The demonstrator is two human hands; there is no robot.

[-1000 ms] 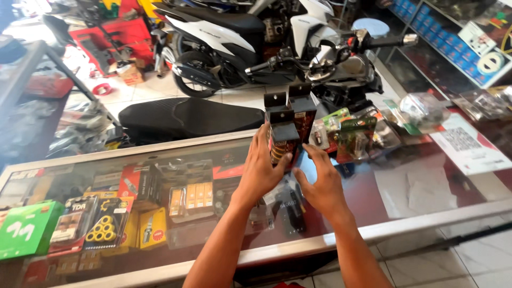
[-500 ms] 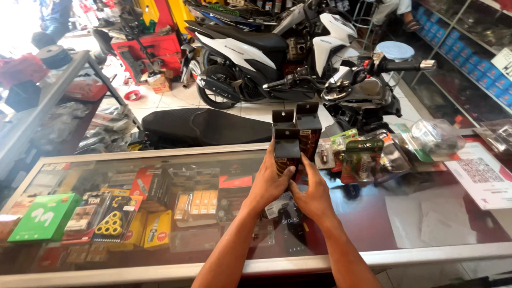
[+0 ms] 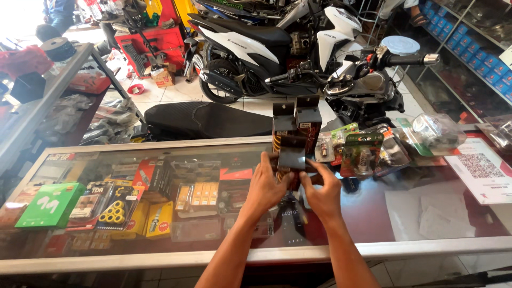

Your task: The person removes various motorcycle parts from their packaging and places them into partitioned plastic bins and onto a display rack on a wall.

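step: we handle a small dark box (image 3: 292, 153) at frame centre, above the glass counter (image 3: 373, 213) | hands: left hand (image 3: 266, 184) and right hand (image 3: 321, 188) both pinching its lower edges | tip: we judge steady, even grip keeps it clear of the two upright boxes (image 3: 296, 118) just behind

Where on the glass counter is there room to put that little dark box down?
The glass counter is bare left of the left hand, and between the right hand and the white paper. It is crowded behind the small dark box: packaged parts and upright boxes.
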